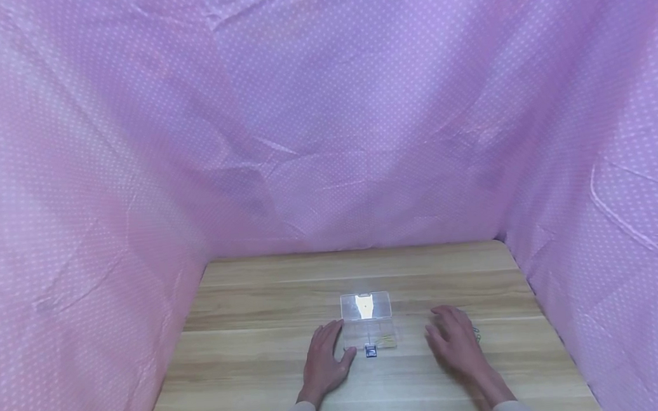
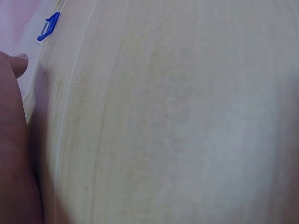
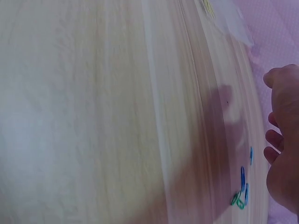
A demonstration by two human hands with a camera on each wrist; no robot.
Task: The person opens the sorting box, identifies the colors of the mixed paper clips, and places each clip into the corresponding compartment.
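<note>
A clear plastic box (image 1: 356, 335) lies on the table with its lid (image 1: 349, 307) raised at the back. Yellow paper clips (image 1: 385, 340) are in its front right part, and a blue latch (image 1: 370, 351) is at the front edge. My left hand (image 1: 324, 362) holds the box's left end, thumb at the front corner and fingertips by the back corner. To the right of the box, my right hand (image 1: 456, 343) hovers over the table with loosely bent fingers and nothing visible in them. Green paper clips (image 3: 238, 199) and blue paper clips (image 3: 243, 178) lie below it.
The light wooden table (image 1: 247, 345) has rounded far corners. Pink dotted cloth (image 1: 351, 115) hangs around its back and sides. The right hand's shadow (image 3: 201, 158) falls across the wood in the right wrist view.
</note>
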